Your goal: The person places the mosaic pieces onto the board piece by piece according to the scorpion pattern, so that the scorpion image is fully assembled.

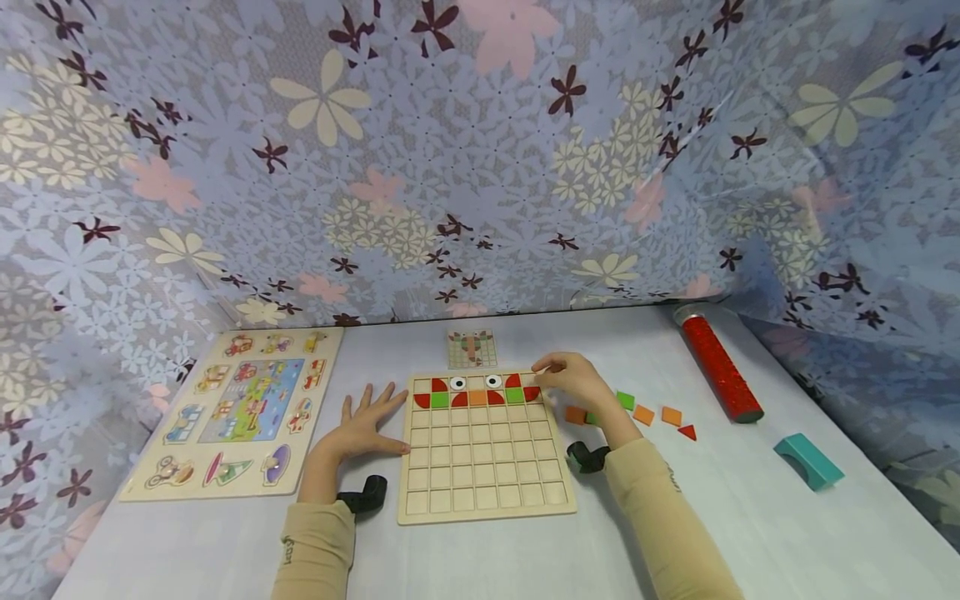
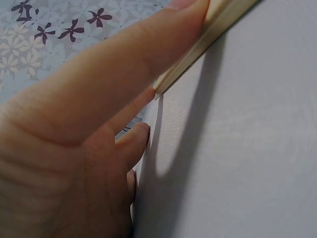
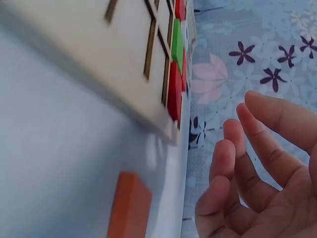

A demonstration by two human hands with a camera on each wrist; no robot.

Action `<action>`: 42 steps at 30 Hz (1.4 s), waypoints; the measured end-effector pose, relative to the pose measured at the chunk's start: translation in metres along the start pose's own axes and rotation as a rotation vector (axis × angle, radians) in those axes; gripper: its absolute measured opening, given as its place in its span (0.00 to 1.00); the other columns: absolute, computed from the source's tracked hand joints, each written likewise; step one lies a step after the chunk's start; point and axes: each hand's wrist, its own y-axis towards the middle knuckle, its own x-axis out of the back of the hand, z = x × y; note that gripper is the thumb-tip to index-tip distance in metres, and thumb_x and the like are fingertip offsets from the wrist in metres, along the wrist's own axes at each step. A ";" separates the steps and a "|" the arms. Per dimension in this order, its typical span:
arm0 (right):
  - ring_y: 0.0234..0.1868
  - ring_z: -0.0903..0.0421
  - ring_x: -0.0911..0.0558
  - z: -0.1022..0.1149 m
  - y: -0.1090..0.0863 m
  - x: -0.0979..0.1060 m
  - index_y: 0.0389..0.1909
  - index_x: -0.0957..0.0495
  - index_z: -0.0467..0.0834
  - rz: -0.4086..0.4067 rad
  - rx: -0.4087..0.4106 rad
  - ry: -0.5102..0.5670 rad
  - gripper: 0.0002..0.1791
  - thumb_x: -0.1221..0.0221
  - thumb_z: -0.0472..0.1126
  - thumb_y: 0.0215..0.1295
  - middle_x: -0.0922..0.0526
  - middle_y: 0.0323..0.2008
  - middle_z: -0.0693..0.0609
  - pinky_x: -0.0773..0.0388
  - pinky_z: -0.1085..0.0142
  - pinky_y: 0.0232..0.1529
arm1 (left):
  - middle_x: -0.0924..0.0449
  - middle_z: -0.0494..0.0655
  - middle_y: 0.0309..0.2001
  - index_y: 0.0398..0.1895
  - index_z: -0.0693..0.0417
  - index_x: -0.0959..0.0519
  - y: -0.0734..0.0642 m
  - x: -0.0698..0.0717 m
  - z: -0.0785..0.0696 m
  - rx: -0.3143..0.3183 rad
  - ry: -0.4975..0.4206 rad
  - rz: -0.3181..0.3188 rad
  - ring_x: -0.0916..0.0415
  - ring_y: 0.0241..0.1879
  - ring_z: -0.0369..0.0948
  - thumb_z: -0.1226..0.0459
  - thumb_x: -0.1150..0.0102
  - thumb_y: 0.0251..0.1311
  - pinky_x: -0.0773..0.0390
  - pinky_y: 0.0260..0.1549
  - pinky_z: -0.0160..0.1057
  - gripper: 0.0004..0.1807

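A wooden grid board point(image 1: 483, 477) lies on the table, its upper rows partly filled with red curved pieces point(image 1: 422, 401), green squares point(image 1: 439, 400), an orange square point(image 1: 477, 397) and two eye pieces point(image 1: 457, 383). My left hand point(image 1: 363, 427) is beside the board with fingers spread, its thumb touching the left edge; the left wrist view shows the thumb point(image 2: 133, 54) against that edge. Near the upper right corner is my right hand point(image 1: 576, 382). In the right wrist view its fingers point(image 3: 270, 144) are loosely bent, with nothing seen between them.
A small pattern card point(image 1: 472, 349) lies behind the board. Loose orange squares point(image 1: 642, 414), green pieces point(image 1: 626, 401) and a red triangle point(image 1: 687, 432) lie to the right. Farther right are a red glittery tube point(image 1: 722, 368) and a teal arch block point(image 1: 809, 461). A picture puzzle point(image 1: 176, 429) lies left.
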 end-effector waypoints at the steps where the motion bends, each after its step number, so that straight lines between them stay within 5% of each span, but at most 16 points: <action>1: 0.40 0.48 0.25 -0.002 -0.001 0.002 0.47 0.22 0.40 -0.001 0.000 0.002 0.15 0.41 0.41 0.59 0.21 0.38 0.46 0.27 0.55 0.43 | 0.60 0.59 0.72 0.70 0.55 0.45 0.000 0.000 0.000 0.001 -0.001 -0.001 0.77 0.69 0.62 0.51 0.29 0.40 0.82 0.60 0.63 0.53; 31: 0.41 0.47 0.28 -0.044 -0.036 0.058 0.53 0.26 0.34 -0.059 -0.066 -0.014 0.19 0.46 0.40 0.64 0.24 0.47 0.39 0.27 0.61 0.37 | 0.60 0.59 0.72 0.71 0.55 0.46 0.002 0.000 0.000 0.002 0.006 -0.005 0.76 0.69 0.61 0.51 0.29 0.40 0.83 0.60 0.62 0.53; 42: 0.30 0.53 0.28 -0.053 -0.043 0.063 0.50 0.25 0.35 -0.053 -0.152 -0.011 0.17 0.44 0.38 0.61 0.23 0.41 0.42 0.27 0.66 0.30 | 0.60 0.59 0.72 0.70 0.55 0.46 0.000 0.002 -0.001 -0.003 0.001 -0.002 0.76 0.69 0.62 0.51 0.29 0.40 0.83 0.60 0.62 0.53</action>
